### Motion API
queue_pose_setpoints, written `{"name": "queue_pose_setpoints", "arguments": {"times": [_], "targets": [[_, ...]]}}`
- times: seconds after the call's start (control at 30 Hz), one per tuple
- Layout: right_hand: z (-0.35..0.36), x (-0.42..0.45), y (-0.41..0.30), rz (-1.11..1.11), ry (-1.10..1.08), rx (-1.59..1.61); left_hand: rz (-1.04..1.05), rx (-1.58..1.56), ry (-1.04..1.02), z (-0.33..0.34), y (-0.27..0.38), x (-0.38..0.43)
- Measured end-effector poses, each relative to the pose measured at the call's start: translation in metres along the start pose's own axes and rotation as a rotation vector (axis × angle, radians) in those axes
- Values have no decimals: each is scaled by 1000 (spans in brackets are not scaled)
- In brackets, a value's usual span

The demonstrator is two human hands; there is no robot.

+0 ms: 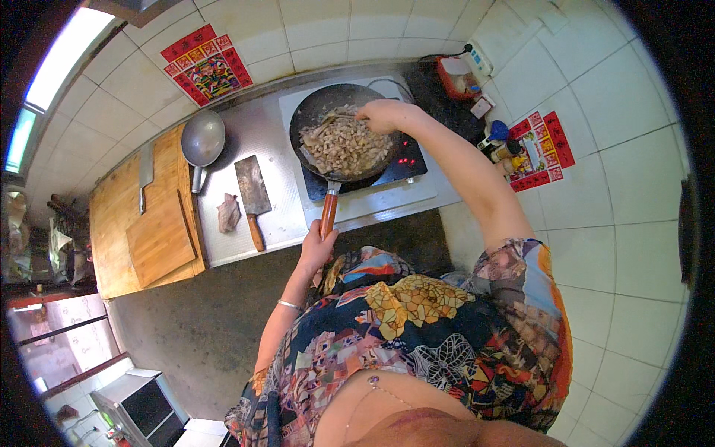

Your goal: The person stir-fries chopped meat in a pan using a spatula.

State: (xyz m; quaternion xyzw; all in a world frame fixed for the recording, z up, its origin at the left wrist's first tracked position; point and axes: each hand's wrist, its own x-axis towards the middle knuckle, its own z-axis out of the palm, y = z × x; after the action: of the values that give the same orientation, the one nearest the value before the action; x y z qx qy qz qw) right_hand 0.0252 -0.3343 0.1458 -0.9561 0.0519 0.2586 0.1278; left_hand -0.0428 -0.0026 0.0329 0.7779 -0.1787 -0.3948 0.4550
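Observation:
My left hand (318,243) grips the brown wooden handle (329,210) of a dark frying pan (313,98). The pan sits on a black induction cooker (412,159) with lit red indicators. Chopped, browned pieces of food (346,142), which look like meat, are heaped in it. Over the pan's right side is my right hand (382,115), fingers bent down at the food. Whether something is held in those fingers is hidden. Left of the pan, a cleaver (252,184) with a wooden handle lies on the metal counter, beside a piece of raw-looking meat (228,213).
A metal ladle or small pan (203,137) rests near the wall. Farther left, a knife (146,173) and a cutting board (162,240) lie on a wooden block top (106,207). At right stand a red container (458,81), a power strip (479,58) and seasoning bottles (507,151).

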Motion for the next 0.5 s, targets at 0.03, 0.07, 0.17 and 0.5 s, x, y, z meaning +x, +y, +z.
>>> {"name": "queue_pose_setpoints", "arguments": {"times": [0.03,0.07,0.17,0.5], "targets": [[0,-8,5,31,-1,1,31,8,3,0,1,1],[6,-11,19,-27,62,27,31,10,0,0,2,2],[-11,-22,18,31,156,55,-37,-38,-28,0,1,2],[0,2,-3,23,82,32,15,-20,-61,-3,5,4]]}}
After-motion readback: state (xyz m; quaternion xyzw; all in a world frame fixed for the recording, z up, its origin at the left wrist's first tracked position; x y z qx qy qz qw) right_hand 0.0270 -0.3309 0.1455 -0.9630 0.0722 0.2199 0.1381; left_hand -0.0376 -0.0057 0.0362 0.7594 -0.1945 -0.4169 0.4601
